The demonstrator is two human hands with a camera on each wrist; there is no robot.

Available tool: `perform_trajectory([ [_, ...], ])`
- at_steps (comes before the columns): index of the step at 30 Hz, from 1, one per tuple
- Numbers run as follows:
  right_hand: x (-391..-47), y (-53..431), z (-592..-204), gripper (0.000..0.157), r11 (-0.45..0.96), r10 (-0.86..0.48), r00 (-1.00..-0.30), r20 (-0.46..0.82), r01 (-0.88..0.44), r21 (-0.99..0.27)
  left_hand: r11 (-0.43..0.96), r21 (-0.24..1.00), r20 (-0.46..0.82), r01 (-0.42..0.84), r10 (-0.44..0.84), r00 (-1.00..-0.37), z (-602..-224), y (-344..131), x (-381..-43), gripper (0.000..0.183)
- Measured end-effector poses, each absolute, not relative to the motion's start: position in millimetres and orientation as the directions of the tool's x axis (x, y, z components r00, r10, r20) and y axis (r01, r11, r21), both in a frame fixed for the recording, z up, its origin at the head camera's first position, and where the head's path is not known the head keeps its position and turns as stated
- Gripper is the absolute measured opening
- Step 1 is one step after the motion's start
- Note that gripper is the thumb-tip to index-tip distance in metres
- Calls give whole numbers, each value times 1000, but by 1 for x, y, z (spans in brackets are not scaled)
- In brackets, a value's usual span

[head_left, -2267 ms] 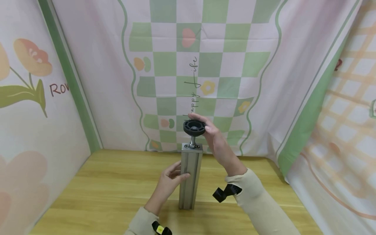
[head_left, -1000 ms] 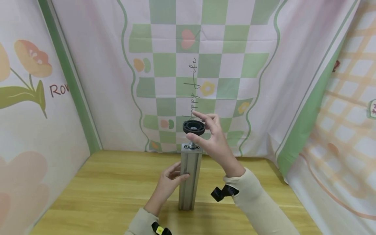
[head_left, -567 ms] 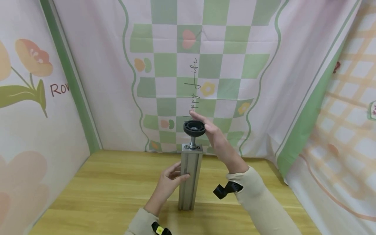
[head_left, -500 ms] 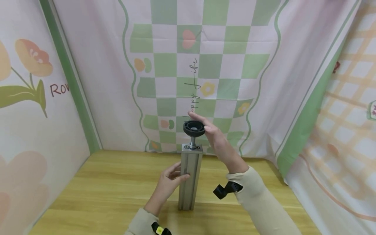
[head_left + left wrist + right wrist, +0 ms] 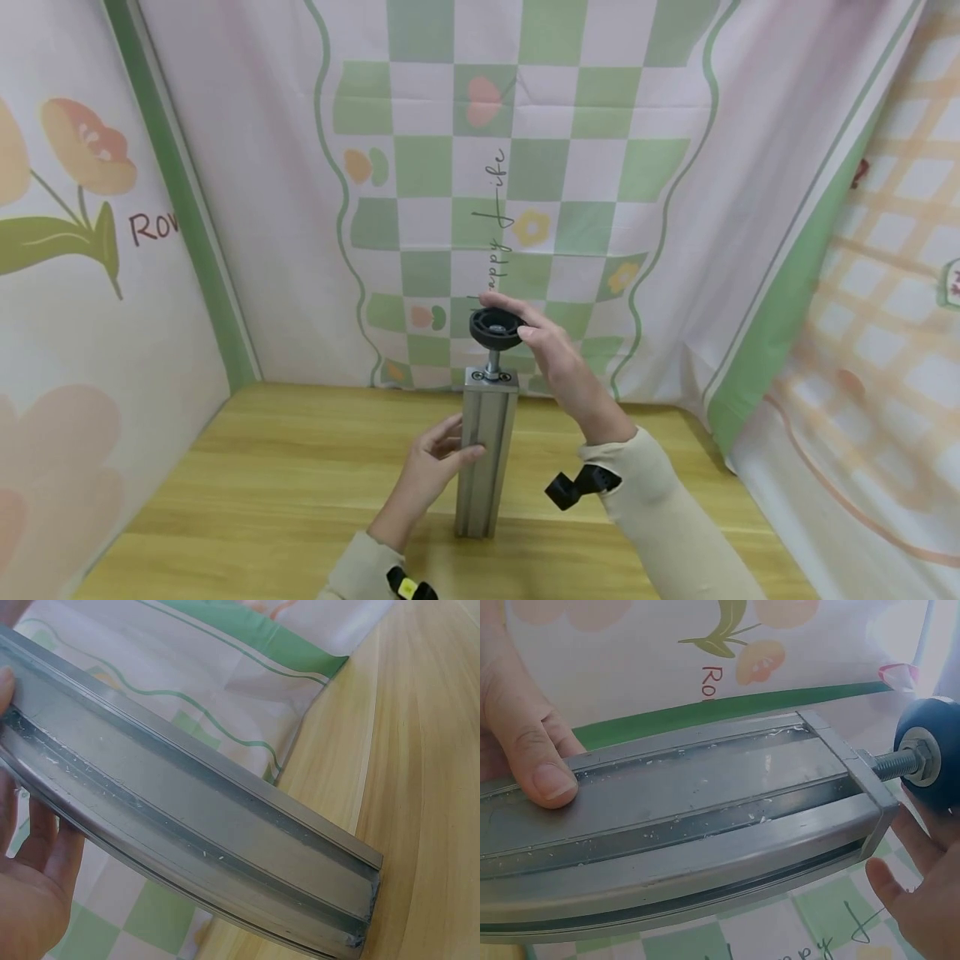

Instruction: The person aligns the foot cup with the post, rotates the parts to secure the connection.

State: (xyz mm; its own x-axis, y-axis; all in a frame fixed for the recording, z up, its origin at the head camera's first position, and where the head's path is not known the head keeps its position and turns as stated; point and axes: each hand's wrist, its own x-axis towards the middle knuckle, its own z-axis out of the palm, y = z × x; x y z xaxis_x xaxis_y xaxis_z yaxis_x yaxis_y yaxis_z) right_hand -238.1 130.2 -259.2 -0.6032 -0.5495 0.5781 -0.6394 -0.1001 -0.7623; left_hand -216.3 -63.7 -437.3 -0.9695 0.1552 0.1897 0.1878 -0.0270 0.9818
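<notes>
An aluminium profile (image 5: 483, 458) stands upright on the wooden table, with long slots down its sides. A threaded stem rises from its capped top end and carries a black leveling foot (image 5: 487, 337), its hollow face upward. My left hand (image 5: 420, 479) grips the profile around mid-height, thumb on the near face and fingers at its left and back. My right hand (image 5: 558, 358) is at the leveling foot, fingers bent along the back of the rim and thumb at its right edge. In the right wrist view, the foot (image 5: 934, 761) hides part of that hand.
A wooden table (image 5: 300, 475) spreads beneath the profile. Patterned cloth (image 5: 420, 225) hangs close behind it, and more cloth closes off the left and right sides. Small pale flecks lie in the profile's slots in the wrist views.
One second ago my right thumb was at the front of the foot; it is now at the right edge. The right fingers have since drawn in against the rim. My left hand stays put.
</notes>
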Motion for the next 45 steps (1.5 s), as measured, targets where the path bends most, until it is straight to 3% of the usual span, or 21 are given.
perform_trajectory([
  [10,-233,130,-257,47,31,-476,-688,548,-636,-771,-32,978,206,204,160,-965,-437,-64,-217,68],
  [21,-232,126,-257,53,190,-352,-703,619,-701,-688,-42,975,223,219,169,-960,-435,-63,-215,61],
  [30,-233,122,-256,69,219,-296,-693,658,-719,-659,-36,974,227,224,168,-959,-436,-63,-216,63],
  [36,-236,125,-253,53,157,-348,-693,632,-707,-689,-39,978,210,206,167,-963,-436,-64,-216,66],
  [45,-238,129,-258,56,-104,-556,-579,597,-664,-740,-23,980,200,199,158,-967,-437,-64,-215,66],
])
